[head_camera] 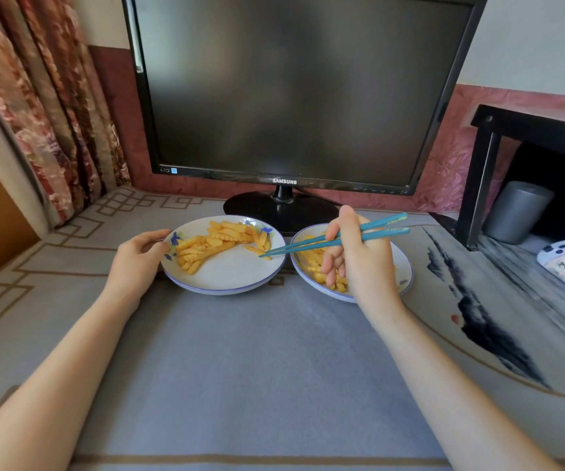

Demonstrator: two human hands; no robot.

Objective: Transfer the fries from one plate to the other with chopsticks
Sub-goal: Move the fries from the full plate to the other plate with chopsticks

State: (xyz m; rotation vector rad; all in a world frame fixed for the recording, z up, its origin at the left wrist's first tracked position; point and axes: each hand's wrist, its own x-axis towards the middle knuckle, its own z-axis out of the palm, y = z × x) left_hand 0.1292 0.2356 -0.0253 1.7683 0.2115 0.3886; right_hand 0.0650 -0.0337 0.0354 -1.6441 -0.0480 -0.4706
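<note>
Just before the black flat-screen monitor (291,90), side by side: white blue-rimmed left plate (226,278) heaped with yellow crinkle-cut fries (206,246), and matching right plate (406,266). Left hand (138,256) gripping left plate's rim. Right hand (359,256) pinching slim teal chopsticks (311,244), tips pressed together at a lone fry (267,257) on left plate.

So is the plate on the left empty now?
Not empty. The left plate has a pile of fries across its far half; its near half is bare. The chopsticks reach over its right side.
</note>
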